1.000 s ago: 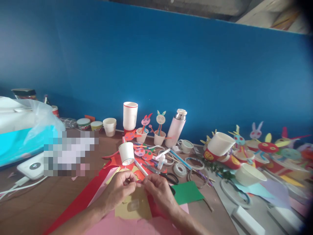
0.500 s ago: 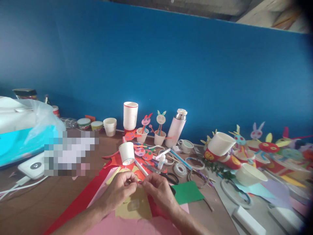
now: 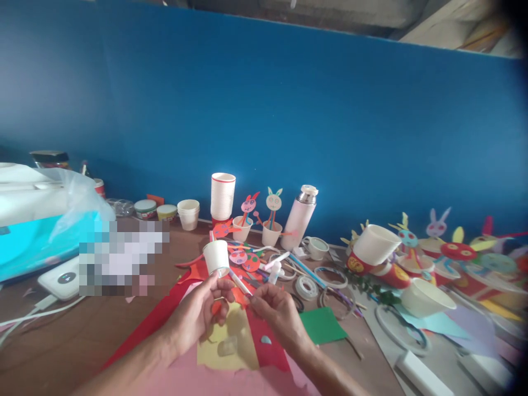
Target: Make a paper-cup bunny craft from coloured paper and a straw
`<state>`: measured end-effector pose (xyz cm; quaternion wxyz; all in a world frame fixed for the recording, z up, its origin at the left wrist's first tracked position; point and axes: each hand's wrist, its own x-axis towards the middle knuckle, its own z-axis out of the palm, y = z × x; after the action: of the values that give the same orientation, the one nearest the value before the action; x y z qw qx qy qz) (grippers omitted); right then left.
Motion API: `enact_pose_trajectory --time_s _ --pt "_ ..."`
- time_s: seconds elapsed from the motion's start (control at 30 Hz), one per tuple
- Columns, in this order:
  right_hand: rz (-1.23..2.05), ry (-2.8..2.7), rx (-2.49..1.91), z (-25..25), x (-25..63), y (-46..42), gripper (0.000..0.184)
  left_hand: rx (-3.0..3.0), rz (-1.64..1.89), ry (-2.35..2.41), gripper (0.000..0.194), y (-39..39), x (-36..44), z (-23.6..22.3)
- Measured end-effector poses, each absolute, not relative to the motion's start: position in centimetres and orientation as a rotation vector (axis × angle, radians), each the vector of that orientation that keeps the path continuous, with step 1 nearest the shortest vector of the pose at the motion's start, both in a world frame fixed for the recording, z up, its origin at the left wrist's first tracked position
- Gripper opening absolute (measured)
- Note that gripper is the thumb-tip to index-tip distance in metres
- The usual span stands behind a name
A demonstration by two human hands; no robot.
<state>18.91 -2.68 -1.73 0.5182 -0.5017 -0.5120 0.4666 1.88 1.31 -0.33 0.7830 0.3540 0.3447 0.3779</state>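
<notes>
My left hand (image 3: 208, 308) is half open, palm turned up. Its thumb is raised close to the lower rim of a tilted white paper cup (image 3: 216, 257), and no object shows clearly between its fingers. My right hand (image 3: 278, 311) has thumb and forefinger pinched together. Their tips meet the near end of a slim white and pink stick (image 3: 240, 281); whether they grip it or something smaller is unclear. Below the hands lie a yellow paper sheet (image 3: 226, 352), red paper (image 3: 268, 357) and pink paper (image 3: 193, 382). A pale blue oval piece (image 3: 266, 340) rests on the red.
Paper-cup figures (image 3: 273, 201), a cup stack (image 3: 223, 198) and a pink flask (image 3: 297, 223) stand along the blue wall. Tape rolls (image 3: 307, 287), a small glue bottle (image 3: 274, 272) and green paper (image 3: 324, 324) lie right. A white power bank (image 3: 60, 280) sits left.
My hands, earlier together with fingertips pinched, have come apart. The left fingers have loosened and the right hand has moved slightly up and right, uncovering the pale blue oval. The view has shifted slightly.
</notes>
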Motion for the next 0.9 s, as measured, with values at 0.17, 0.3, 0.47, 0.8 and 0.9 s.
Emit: enact_pose_trajectory --time_s 0.17,0.3,0.47,0.8,0.9 --pt "1.141 -1.252 -1.219 -1.7 18.7 -2.9 0.014 0.623 0.780 0.614 0.028 1.8 1.6 -0.5" --pt "1.064 -1.316 -1.275 -1.7 18.6 -3.1 0.009 0.583 0.758 0.560 0.032 1.7 1.7 -0.2" --pt "0.673 -1.585 -1.384 -1.2 18.6 -3.7 0.012 0.516 0.709 0.437 0.044 1.5 1.8 -0.1" --pt "0.145 -1.880 -1.417 -1.6 18.8 -3.7 0.010 0.551 0.564 0.380 0.048 0.7 2.0 0.4" --pt "0.058 -1.923 -1.422 -1.5 18.9 -3.7 0.010 0.546 0.538 0.367 0.050 0.5 2.0 0.5"
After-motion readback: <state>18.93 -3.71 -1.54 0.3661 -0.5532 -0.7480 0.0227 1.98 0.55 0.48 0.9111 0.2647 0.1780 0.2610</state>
